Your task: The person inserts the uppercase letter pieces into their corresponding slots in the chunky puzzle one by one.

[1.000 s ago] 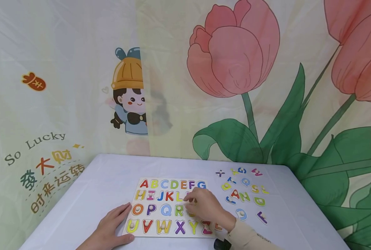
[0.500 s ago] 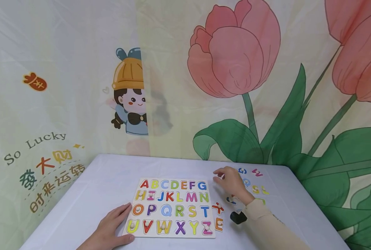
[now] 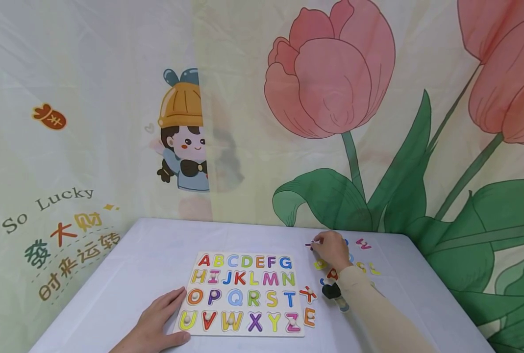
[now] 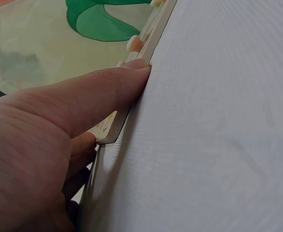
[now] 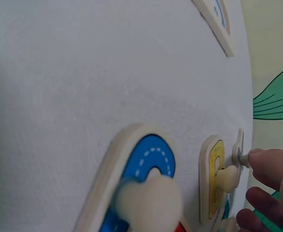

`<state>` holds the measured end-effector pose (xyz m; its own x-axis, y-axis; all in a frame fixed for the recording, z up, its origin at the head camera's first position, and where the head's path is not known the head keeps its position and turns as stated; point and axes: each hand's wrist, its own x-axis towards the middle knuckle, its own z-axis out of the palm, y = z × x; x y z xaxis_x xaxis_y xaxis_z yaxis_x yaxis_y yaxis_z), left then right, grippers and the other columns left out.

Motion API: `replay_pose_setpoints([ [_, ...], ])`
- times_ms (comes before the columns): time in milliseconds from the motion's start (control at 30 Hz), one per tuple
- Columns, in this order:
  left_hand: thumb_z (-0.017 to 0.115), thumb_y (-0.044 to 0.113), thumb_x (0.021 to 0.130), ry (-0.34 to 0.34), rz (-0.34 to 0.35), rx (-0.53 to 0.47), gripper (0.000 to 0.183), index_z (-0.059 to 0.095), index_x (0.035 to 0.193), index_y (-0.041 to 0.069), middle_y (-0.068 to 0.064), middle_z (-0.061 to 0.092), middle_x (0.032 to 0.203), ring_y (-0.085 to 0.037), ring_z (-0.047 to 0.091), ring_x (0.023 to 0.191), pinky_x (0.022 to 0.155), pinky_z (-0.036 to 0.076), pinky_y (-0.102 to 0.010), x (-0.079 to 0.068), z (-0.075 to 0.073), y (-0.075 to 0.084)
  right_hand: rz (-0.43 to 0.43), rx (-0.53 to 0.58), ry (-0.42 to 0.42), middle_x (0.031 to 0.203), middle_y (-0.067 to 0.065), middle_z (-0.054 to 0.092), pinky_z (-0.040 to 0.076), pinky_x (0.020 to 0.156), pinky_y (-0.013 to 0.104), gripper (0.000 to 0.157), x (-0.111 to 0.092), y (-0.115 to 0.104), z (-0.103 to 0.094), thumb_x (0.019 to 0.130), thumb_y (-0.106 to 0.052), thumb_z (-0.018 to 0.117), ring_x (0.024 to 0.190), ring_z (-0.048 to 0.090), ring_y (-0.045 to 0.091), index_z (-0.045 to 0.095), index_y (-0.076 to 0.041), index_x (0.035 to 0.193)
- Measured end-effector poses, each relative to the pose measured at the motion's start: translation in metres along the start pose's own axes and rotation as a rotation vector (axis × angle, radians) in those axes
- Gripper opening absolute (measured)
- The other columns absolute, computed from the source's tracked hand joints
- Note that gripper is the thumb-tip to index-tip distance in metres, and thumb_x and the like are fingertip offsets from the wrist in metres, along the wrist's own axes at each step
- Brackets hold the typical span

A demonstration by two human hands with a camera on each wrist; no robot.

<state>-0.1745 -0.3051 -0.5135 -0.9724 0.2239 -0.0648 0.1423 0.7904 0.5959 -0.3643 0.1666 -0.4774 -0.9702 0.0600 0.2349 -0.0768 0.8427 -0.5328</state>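
A white alphabet puzzle board (image 3: 217,333) with coloured letters lies on the table. My left hand (image 3: 153,321) rests at its near left corner, fingers along the left side and thumb against the front edge. The left wrist view shows the thumb (image 4: 103,94) pressed on the board's rim (image 4: 120,118). At the table's far side my right hand (image 3: 334,249) pinches a small purple X piece (image 3: 308,245), mostly hidden by the fingers. In the right wrist view, a fingertip (image 5: 264,162) meets that piece's knob (image 5: 245,160). Some board letters carry wooden knobs, such as the Z piece (image 3: 292,321).
Loose letter pieces lie right of the board, among them an orange E (image 3: 309,317), a red piece (image 3: 308,294), a pink piece (image 3: 363,243) and a yellow L (image 3: 374,268). The right forearm (image 3: 376,299) covers others. A printed curtain (image 3: 244,98) hangs behind the table.
My right hand has left the board's right part and moved to the far right, now reaching the purple X piece. The left hand has stayed at the board's corner.
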Motion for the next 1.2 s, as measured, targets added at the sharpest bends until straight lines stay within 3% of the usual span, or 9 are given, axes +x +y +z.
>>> replay_pose_setpoints([
  [233, 0.087, 0.056, 0.081, -0.005, -0.019, -0.015, 0.107, 0.041, 0.163, 0.004, -0.016, 0.037, 0.169, -0.049, 0.031, 0.153, 0.114, 0.029, -0.078, 0.000, -0.001, 0.002, -0.010, -0.049, 0.010, 0.083, 0.005, 0.070, 0.049, 0.072, 0.037, 0.012, 0.002, 0.002, 0.004, 0.092, -0.017, 0.085, 0.080, 0.058, 0.023, 0.083, -0.005, 0.093],
  [633, 0.088, 0.055, 0.081, -0.001, 0.003, -0.006, 0.107, 0.041, 0.163, 0.003, -0.017, 0.037, 0.168, -0.050, 0.030, 0.153, 0.114, 0.030, -0.079, 0.000, 0.001, 0.000, -0.023, -0.077, -0.011, 0.090, 0.004, 0.076, 0.054, 0.076, 0.038, 0.014, 0.005, -0.001, 0.010, 0.094, -0.019, 0.083, 0.083, 0.060, 0.022, 0.084, -0.006, 0.100],
  [867, 0.087, 0.057, 0.081, 0.001, 0.003, -0.005, 0.108, 0.041, 0.163, 0.004, -0.018, 0.037, 0.168, -0.050, 0.030, 0.153, 0.114, 0.030, -0.079, 0.000, 0.000, 0.000, -0.065, 0.007, -0.047, 0.097, 0.002, 0.074, 0.058, 0.082, 0.038, 0.015, -0.006, -0.027, 0.006, 0.096, -0.019, 0.082, 0.089, 0.061, 0.020, 0.084, -0.009, 0.106],
  [1067, 0.087, 0.056, 0.081, 0.004, 0.009, 0.002, 0.108, 0.041, 0.163, 0.003, -0.018, 0.037, 0.168, -0.050, 0.031, 0.152, 0.114, 0.031, -0.078, -0.001, 0.001, 0.000, -0.203, 0.017, -0.049, 0.092, -0.003, 0.073, 0.053, 0.074, 0.031, 0.013, -0.025, -0.053, 0.004, 0.092, -0.017, 0.085, 0.083, 0.059, 0.014, 0.085, -0.010, 0.103],
  [1200, 0.088, 0.055, 0.081, 0.013, 0.022, 0.007, 0.107, 0.042, 0.162, 0.003, -0.018, 0.038, 0.167, -0.050, 0.032, 0.151, 0.113, 0.032, -0.078, -0.002, 0.000, 0.000, -0.250, 0.022, -0.077, 0.090, -0.008, 0.070, 0.050, 0.071, 0.028, 0.012, -0.041, -0.068, 0.001, 0.092, -0.020, 0.086, 0.082, 0.056, 0.011, 0.086, -0.014, 0.102],
])
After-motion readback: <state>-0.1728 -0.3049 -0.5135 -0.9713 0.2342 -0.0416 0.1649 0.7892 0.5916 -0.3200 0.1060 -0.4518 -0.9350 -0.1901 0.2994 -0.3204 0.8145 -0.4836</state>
